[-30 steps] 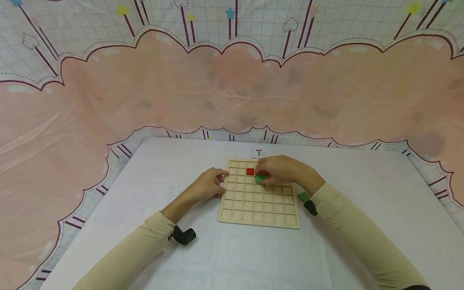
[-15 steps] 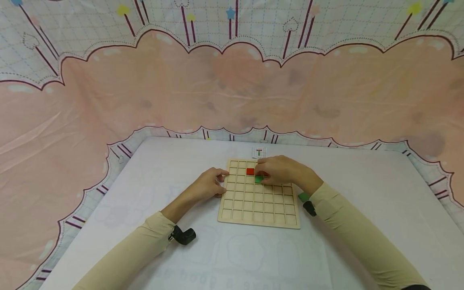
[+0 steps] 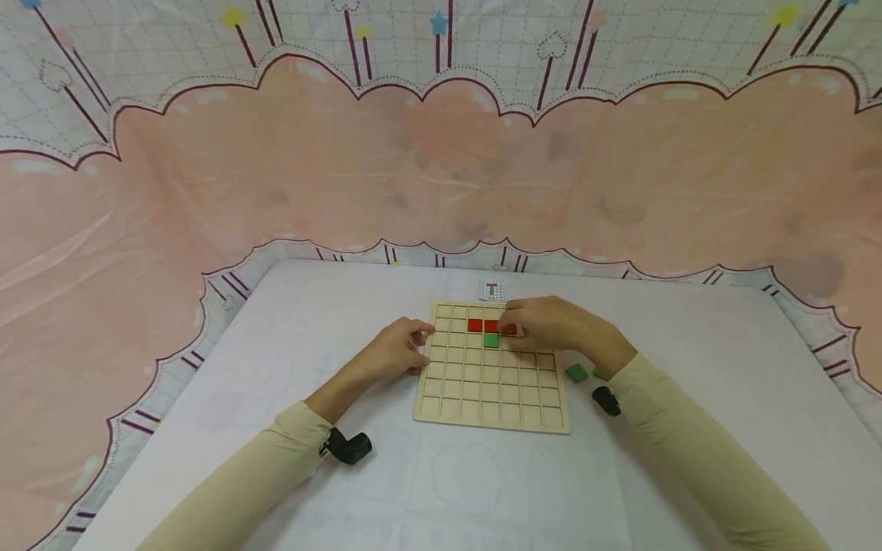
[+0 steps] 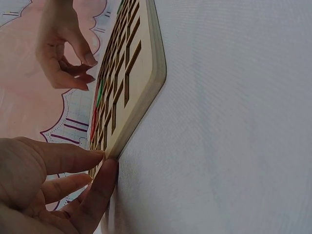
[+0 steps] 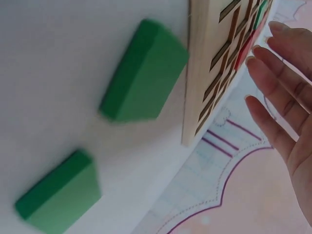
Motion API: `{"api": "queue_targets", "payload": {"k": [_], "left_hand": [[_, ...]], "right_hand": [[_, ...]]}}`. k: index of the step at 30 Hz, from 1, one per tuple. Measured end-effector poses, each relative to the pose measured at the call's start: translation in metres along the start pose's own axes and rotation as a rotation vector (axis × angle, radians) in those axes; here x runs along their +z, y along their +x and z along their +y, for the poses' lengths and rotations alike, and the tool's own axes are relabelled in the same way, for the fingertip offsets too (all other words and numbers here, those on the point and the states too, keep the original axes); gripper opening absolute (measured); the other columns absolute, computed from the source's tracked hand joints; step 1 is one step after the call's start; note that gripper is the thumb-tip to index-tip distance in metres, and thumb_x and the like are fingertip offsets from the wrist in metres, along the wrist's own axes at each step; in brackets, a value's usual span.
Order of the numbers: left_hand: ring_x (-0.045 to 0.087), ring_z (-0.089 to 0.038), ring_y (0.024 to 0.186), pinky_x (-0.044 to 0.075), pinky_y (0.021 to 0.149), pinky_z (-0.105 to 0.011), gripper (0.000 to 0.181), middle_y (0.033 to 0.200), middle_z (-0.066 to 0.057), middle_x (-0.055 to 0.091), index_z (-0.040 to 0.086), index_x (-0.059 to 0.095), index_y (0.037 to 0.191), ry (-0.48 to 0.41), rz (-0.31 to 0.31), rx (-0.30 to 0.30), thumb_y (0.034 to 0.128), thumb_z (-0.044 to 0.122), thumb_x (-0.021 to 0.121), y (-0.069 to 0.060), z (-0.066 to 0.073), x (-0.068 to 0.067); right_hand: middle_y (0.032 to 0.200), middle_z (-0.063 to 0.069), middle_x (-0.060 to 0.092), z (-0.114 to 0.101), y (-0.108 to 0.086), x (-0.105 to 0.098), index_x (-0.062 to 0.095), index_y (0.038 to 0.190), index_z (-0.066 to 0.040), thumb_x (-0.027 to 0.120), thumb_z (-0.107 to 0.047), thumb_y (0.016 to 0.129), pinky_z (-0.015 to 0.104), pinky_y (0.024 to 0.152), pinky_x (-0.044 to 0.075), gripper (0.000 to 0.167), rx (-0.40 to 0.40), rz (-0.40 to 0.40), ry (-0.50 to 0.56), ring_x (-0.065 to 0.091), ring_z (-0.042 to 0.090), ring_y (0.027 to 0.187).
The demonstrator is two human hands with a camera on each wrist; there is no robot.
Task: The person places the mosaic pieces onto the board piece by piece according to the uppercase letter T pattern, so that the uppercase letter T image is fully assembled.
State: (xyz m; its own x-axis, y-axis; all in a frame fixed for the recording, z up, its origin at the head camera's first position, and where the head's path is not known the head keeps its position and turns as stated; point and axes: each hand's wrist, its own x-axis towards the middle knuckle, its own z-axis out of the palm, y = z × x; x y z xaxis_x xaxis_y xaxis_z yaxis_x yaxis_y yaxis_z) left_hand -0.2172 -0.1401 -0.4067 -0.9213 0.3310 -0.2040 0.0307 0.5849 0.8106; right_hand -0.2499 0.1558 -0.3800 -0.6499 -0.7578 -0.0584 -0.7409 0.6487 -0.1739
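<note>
A wooden grid board (image 3: 491, 390) lies on the white table. Red tiles (image 3: 475, 325) sit in a row in its upper part, the rightmost partly behind the right hand, and a green tile (image 3: 491, 340) lies in the cell below the middle one. My left hand (image 3: 396, 348) grips the board's left edge; in the left wrist view the thumb and fingers (image 4: 105, 170) pinch its rim. Above the board's upper right hovers my right hand (image 3: 547, 325), fingers loosely bent and holding nothing, as the right wrist view shows (image 5: 287, 73).
Two loose green tiles (image 3: 576, 373) lie just right of the board, the farther one partly hidden by the right wrist. A small card with a printed grid pattern (image 3: 492, 290) stands or lies behind the board's far edge. Patterned cloth (image 3: 441, 184) hangs beyond the table.
My right hand has let go of the green tile, which now lies flat in its cell, and has moved slightly right. More red tiles and a second loose green tile are uncovered. My left hand is unmoved.
</note>
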Motion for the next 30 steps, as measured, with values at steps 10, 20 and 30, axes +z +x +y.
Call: {"api": "queue_targets", "payload": {"k": [10, 20, 30], "left_hand": [[0.061, -0.017, 0.073, 0.058, 0.063, -0.026, 0.059, 0.108, -0.015, 0.049, -0.002, 0.056, 0.140, -0.007, -0.009, 0.010, 0.0838, -0.011, 0.072, 0.000, -0.002, -0.001], [0.060, -0.017, 0.075, 0.058, 0.064, -0.027, 0.058, 0.107, -0.013, 0.049, -0.001, 0.057, 0.139, -0.004, -0.004, 0.004, 0.0838, -0.010, 0.072, 0.000, -0.002, 0.000], [0.061, -0.017, 0.074, 0.058, 0.063, -0.027, 0.058, 0.107, -0.013, 0.049, -0.002, 0.057, 0.140, -0.005, -0.009, 0.009, 0.0841, -0.011, 0.072, 0.001, -0.002, 0.000]], "right_hand": [[0.108, -0.001, 0.067, 0.008, -0.029, -0.001, 0.074, 0.115, -0.012, 0.072, -0.022, 0.095, 0.034, 0.081, 0.058, 0.022, 0.063, 0.024, 0.068, 0.063, 0.013, 0.089], [0.110, -0.005, 0.067, 0.017, -0.057, -0.001, 0.074, 0.114, -0.015, 0.073, -0.022, 0.094, 0.036, 0.083, 0.057, 0.022, 0.165, 0.022, 0.107, 0.064, 0.013, 0.096], [0.110, -0.007, 0.066, 0.021, -0.082, 0.000, 0.074, 0.115, -0.015, 0.073, -0.021, 0.094, 0.035, 0.080, 0.057, 0.022, 0.190, 0.001, 0.149, 0.064, 0.013, 0.097]]}}
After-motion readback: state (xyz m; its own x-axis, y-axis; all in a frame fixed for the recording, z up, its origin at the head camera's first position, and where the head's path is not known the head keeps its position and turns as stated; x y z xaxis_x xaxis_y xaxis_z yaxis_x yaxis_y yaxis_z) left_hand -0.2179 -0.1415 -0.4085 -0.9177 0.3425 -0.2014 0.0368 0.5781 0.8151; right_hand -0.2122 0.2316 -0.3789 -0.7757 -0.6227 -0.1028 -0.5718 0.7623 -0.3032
